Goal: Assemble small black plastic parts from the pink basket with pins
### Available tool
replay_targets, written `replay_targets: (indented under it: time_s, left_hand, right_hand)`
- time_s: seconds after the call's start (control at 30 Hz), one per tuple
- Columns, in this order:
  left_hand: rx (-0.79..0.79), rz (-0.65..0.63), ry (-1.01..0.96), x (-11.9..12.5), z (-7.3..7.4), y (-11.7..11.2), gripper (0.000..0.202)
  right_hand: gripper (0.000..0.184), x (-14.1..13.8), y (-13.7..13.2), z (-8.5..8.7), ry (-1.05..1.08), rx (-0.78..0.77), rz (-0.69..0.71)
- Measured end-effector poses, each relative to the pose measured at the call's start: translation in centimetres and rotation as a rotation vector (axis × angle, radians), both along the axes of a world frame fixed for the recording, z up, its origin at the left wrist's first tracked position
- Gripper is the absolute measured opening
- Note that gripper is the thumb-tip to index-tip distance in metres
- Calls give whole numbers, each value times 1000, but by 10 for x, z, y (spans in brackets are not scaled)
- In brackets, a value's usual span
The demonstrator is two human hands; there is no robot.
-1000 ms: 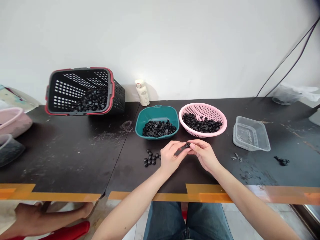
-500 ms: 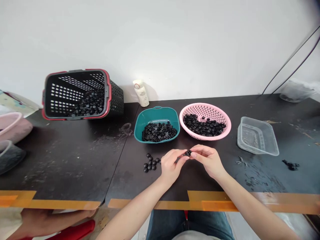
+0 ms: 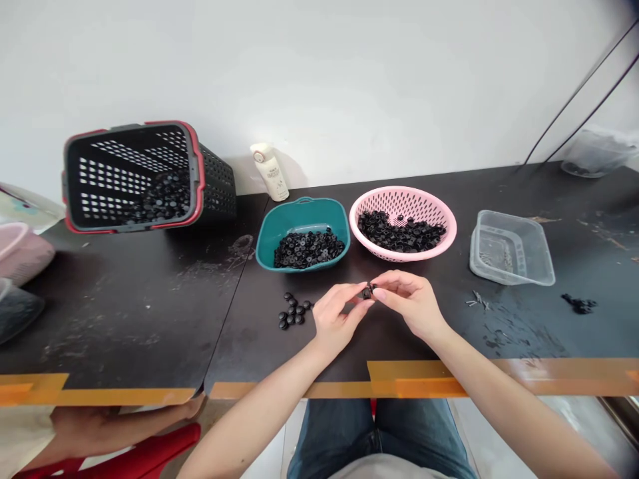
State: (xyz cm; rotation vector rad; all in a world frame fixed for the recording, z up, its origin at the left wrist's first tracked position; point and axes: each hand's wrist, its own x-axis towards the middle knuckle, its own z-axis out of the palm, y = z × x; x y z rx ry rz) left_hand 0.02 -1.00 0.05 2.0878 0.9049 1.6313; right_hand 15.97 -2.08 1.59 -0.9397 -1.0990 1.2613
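Between my fingertips is a small black plastic part (image 3: 368,291), partly covered by the fingers. My left hand (image 3: 337,313) pinches it from the left, thumb below and index finger above. From the other side my right hand (image 3: 410,303) grips it with thumb and fingers. A loose group of round black caps (image 3: 294,311) lies on the table just left of my left hand. Behind my hands stand a teal basin (image 3: 264,243) holding small black ring-like pieces and a pink strainer basket (image 3: 444,206) holding black clip-like pieces.
A clear tub (image 3: 536,249) stands right, with metal pins (image 3: 478,301) and a black cluster (image 3: 579,304) nearby. A dark crate (image 3: 217,183) of black parts lies tipped at left, beside a white bottle (image 3: 272,174). Another person's arm (image 3: 134,426) shows below the table's left edge.
The view has shifted slightly, so the table things appear higher. Both hands stay together on the small black part, which is turned a little between the fingers.
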Motion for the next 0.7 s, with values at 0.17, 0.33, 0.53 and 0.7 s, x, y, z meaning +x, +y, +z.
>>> replay_targets:
  time_s: [0.17,0.33,0.53,0.7]
  left_hand:
    - [28,33,-9,2,0,-2,25]
    - [45,41,-11,3,1,-2,25]
    - [43,37,-9,2,4,-1,24]
    - [31,36,-15,1,4,-1,25]
  right_hand:
    - [18,1,-1,2,-17,64,5]
    - [15,1,-2,5,-16,88,18]
    - [14,1,-6,13,-58,28,65]
    - [12,1,-6,13,-65,46,52]
